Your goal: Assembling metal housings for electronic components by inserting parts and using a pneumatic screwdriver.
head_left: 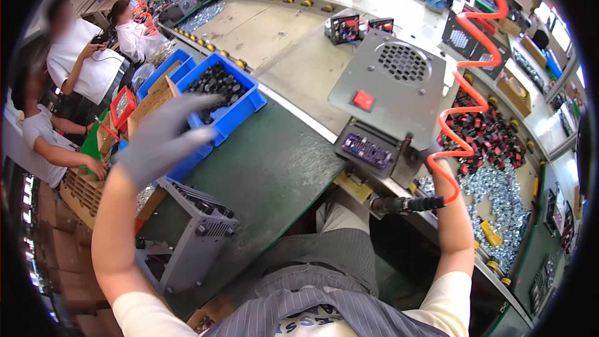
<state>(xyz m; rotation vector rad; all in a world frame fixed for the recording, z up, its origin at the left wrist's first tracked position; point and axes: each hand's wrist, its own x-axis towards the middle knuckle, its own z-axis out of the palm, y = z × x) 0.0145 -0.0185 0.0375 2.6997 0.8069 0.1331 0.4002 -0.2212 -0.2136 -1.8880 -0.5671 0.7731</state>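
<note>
- Hands first: the left hand (163, 139), in a grey glove, hangs in the air with its fingers spread wide and nothing in them, just above the near corner of the blue bin (219, 96).
- That bin sits on the green surface (268, 171) and is filled with small black parts (217, 82); a second blue bin and cardboard boxes lie beyond it to the left.
- Below the left forearm, a grey metal chassis (190, 237) rests tilted at the surface's near edge, untouched.
- At centre, the grey housing (390, 81), with a honeycomb vent and a red switch (363, 100), stands tilted up on the surface edge, a purple circuit board (367, 150) showing at its lower end.
- By the look of it, the housing is stiff sheet metal and fairly heavy; its plain side walls seem the safest hold, away from the fragile board and the switch.
- The right hand (437, 150) is mostly hidden behind the housing's right edge, so whether it grips cannot be told.
- A black driver (405, 204) hangs beside the right forearm on a coiled orange hose (474, 87).
- Farther right, loose silver screws (499, 193) and small red-and-black parts (490, 128) lie heaped along the surface.
</note>
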